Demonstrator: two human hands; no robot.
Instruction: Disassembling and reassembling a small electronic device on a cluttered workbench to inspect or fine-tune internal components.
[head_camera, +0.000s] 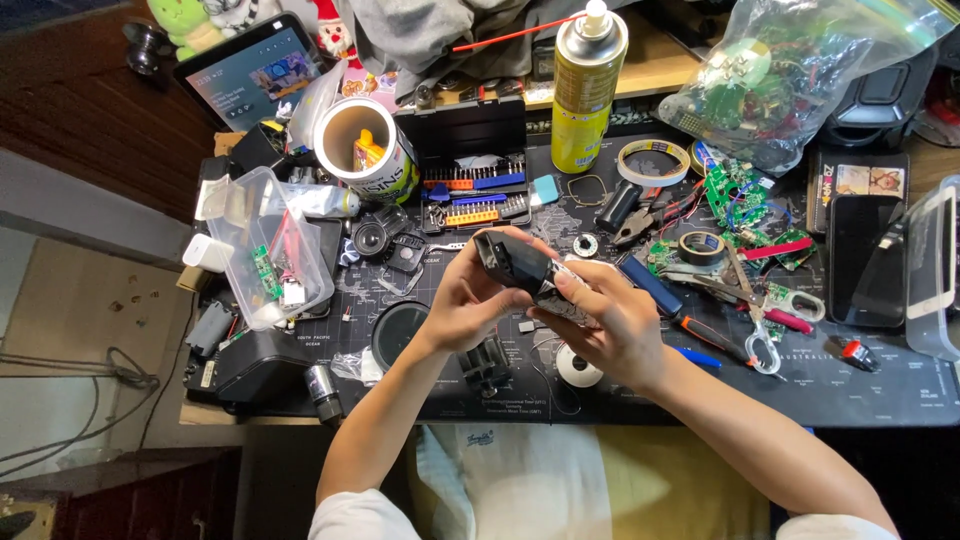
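A small black device body (515, 262), box-shaped with a dark glossy face, is held above the dark desk mat (880, 390). My left hand (468, 300) grips its near left side with the fingers curled around it. My right hand (610, 320) holds its lower right end, thumb on top. Below my hands lie a black round part (487, 365) and a white solder spool (578, 368).
A yellow spray can (586, 90), a black screwdriver bit case (470, 170), a cardboard tube (362, 150), a clear plastic box (268, 245), tape rolls (652, 160), scissors (760, 320), green circuit boards (740, 195), a bag of parts (800, 70), a tablet (255, 70) and a phone (866, 260) crowd the desk.
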